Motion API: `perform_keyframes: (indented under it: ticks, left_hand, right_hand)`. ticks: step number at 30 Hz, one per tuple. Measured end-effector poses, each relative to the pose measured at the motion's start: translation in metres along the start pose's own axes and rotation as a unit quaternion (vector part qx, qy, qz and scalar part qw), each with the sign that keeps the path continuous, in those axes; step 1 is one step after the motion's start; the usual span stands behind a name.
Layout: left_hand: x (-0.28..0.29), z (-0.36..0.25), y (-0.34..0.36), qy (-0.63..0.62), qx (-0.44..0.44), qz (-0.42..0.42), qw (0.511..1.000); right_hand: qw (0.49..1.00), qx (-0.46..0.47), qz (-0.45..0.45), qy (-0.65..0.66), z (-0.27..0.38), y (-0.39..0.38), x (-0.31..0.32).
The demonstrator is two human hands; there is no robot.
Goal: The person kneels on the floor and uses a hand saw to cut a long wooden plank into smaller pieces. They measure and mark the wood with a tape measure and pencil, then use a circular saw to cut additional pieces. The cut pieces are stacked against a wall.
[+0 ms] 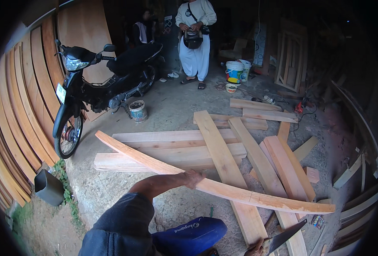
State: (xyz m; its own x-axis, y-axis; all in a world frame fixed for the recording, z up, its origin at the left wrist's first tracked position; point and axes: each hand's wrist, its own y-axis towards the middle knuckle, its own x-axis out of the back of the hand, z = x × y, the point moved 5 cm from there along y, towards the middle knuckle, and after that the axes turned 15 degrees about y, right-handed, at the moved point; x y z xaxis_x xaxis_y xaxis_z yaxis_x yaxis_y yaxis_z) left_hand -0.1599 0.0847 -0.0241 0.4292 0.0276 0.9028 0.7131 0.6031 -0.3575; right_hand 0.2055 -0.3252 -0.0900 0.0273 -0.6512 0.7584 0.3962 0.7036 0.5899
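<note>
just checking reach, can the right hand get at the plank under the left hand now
Probably, though not freely: the right hand holds a saw, but the plank looks near and uncovered on its right.

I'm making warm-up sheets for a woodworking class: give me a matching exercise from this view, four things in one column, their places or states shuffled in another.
Column one
1. left hand
2. handsaw
3. motorcycle
4. standing person

Column two
A. in pale clothes, toward the back
B. on the long board that crosses over others
C. black, near the tall leaning boards
D. in the right hand, at the lower edge

Right pairs: 1-B, 2-D, 3-C, 4-A
</note>
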Motion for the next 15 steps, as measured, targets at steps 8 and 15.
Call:
perform_keyframes:
  ticks: [8,15]
  left_hand:
    - [0.006,-0.057,-0.02,-0.041,-0.039,0.045,0.997]
    - [0.034,-0.046,-0.002,-0.114,-0.097,0.067,0.986]
  right_hand:
    - [1.0,-0.006,0.001,0.001,0.025,0.009,0.018]
    - [0.991,-0.06,0.106,-0.053,0.021,0.013,0.017]
